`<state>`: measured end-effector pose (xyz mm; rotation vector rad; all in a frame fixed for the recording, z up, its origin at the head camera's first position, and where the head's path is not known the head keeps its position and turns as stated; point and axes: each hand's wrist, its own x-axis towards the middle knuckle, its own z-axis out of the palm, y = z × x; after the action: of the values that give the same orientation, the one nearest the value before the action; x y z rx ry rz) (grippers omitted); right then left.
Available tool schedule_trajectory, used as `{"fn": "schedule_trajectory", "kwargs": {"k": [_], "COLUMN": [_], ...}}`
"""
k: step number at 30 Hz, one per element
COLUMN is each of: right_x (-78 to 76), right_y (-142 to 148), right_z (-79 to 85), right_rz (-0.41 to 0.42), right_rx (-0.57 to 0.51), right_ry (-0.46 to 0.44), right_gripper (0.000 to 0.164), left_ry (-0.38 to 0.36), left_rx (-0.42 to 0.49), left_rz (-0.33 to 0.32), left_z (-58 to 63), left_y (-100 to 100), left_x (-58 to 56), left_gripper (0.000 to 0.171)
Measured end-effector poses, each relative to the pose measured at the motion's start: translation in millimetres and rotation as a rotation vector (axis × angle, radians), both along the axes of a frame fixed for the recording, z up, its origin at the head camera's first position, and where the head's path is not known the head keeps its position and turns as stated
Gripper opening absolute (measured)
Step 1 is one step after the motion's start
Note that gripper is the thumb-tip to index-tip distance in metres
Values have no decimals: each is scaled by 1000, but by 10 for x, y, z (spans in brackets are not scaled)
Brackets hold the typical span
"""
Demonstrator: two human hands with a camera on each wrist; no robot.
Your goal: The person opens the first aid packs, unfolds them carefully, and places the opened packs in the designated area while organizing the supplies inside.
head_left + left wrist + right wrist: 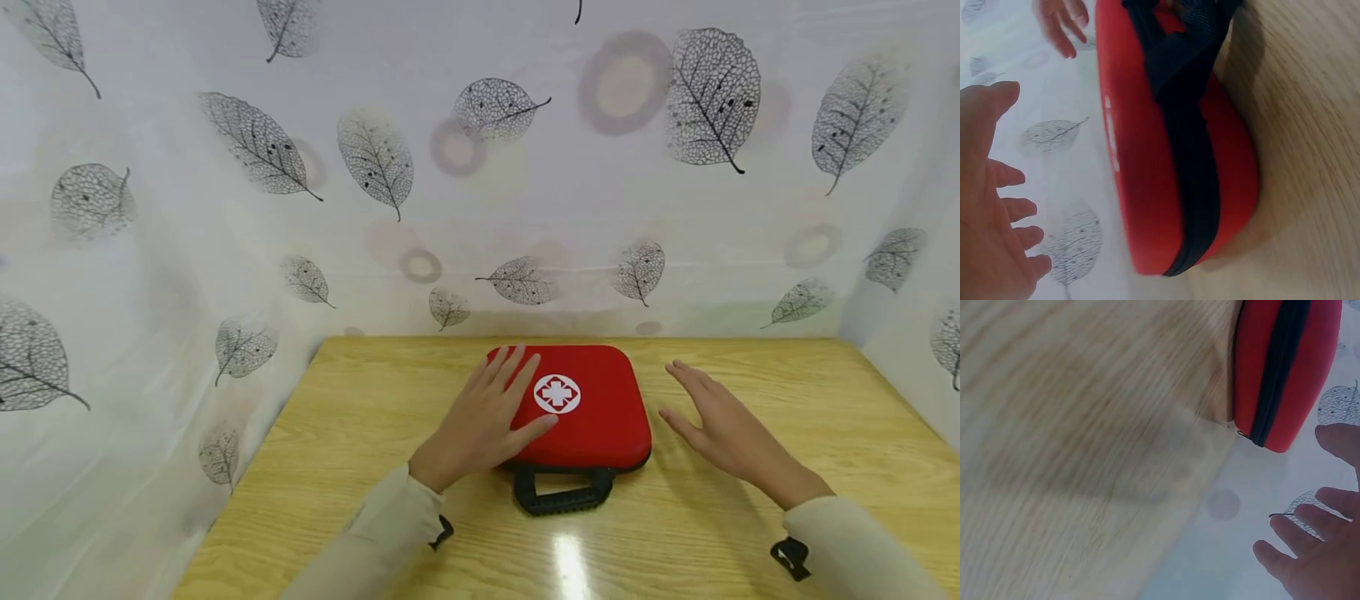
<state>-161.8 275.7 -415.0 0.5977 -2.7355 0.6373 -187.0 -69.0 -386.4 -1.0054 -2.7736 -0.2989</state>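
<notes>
A red first aid case (592, 433) with a white cross emblem lies flat on the wooden table, its black carry handle (566, 500) towards me. Over the case's left part is my left hand (483, 417), fingers spread; the left wrist view shows a gap between this hand (994, 206) and the case (1141, 187). To the right of the case, my right hand (723, 429) is held in the air, fingers extended and apart from it. A black zip band (1279, 369) runs round the case's side in the right wrist view. Neither hand holds anything.
The wooden table (375, 400) reaches back to a pale sheet (480, 208) printed with dark leaves, which also hangs along the left and right sides. Black straps show at both cuffs.
</notes>
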Motion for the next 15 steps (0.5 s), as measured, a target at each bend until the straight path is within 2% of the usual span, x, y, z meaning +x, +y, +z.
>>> {"fn": "schedule_trajectory", "kwargs": {"k": [4,7,15], "right_x": [-193,-310,-517], "right_y": [-22,-40,-61], "right_z": [-12,-33,-91], "right_rz": [7,13,10], "right_rx": [-36,-56,-71], "right_ry": [-72,-95,-90], "right_gripper": [66,63,56], "left_ry": [-29,-58,-141], "left_rx": [6,10,-26], "left_rz": [-23,-39,-48], "left_z": [-119,-201,-337], "left_y": [115,178,249], "left_x": [-149,-217,-228], "left_gripper": [77,72,66]}}
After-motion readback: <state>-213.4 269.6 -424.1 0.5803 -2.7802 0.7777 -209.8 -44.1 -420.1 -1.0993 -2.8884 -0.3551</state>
